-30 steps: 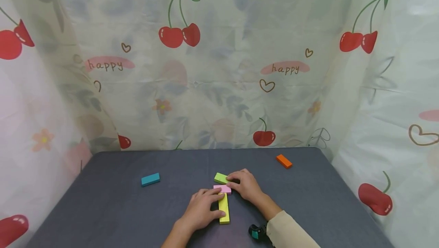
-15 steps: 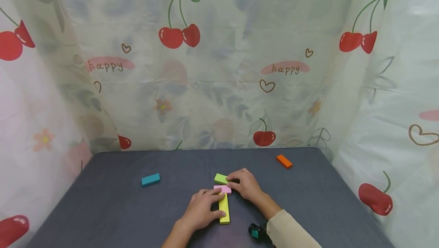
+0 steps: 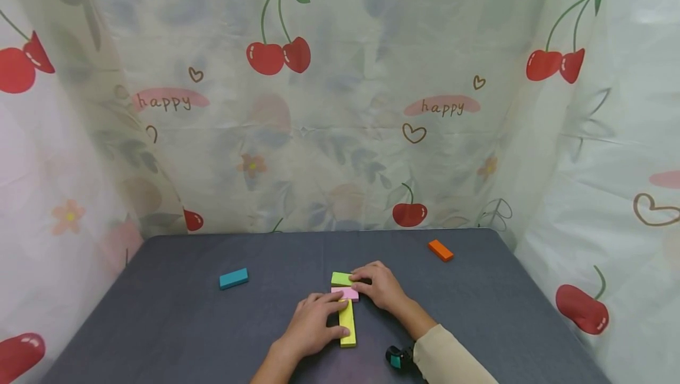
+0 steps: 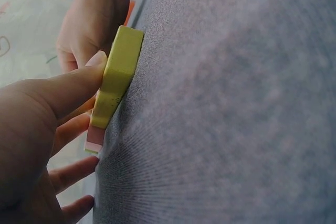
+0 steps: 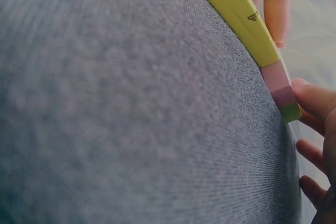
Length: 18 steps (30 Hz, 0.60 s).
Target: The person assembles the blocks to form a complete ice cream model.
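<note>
A yellow block (image 3: 347, 324) lies lengthwise at the front of a row, with a pink block (image 3: 345, 294) crosswise behind it and a light green block (image 3: 341, 279) crosswise behind the pink one. My left hand (image 3: 313, 325) rests its thumb on the yellow block (image 4: 116, 72), its fingertips reaching the near edge of the pink block. My right hand (image 3: 385, 289) pinches the right end of the green block between thumb and index finger, the thumb close beside the pink one. In the right wrist view the yellow (image 5: 239, 17), pink (image 5: 278, 83) and green (image 5: 291, 112) blocks form one line.
A blue block (image 3: 234, 278) lies at the left on the dark grey table (image 3: 175, 313). An orange block (image 3: 440, 250) lies near the far right edge. A black wrist device (image 3: 398, 358) is by my right sleeve (image 3: 451, 357). Patterned curtains hang around the table.
The green block has turned slightly and now lies nearly parallel with the pink one. Both hands have stayed almost still.
</note>
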### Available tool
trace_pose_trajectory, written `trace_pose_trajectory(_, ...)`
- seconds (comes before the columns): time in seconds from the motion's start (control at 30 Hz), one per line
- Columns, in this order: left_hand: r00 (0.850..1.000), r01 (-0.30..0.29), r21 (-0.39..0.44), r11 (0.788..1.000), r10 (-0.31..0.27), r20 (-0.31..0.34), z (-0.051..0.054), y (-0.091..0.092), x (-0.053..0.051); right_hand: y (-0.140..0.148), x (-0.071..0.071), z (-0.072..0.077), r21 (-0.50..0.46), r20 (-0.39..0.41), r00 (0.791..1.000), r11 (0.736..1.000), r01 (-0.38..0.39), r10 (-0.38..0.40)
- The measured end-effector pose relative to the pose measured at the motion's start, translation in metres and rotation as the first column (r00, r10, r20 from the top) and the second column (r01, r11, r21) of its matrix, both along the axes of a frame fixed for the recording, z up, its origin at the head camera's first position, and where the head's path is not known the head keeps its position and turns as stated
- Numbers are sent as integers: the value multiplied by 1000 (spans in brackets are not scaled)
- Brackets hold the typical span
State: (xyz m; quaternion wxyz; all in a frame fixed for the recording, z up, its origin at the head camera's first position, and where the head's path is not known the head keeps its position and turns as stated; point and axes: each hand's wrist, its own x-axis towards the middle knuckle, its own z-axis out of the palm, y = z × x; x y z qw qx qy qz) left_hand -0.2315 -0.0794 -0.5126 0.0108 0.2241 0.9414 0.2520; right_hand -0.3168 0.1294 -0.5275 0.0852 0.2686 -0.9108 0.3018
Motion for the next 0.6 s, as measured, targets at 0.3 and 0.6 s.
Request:
trace_pose_trajectory(0.3,1000,3,9,1000,-2,-9,1,0,0,-1,0,-1,-33,10,1000,999,6,-5)
trace_pose_trajectory(0.6,999,7,3,1000,-7,-34,3,0,3,-1,1,-2,-41,19,1000,999,-6,7)
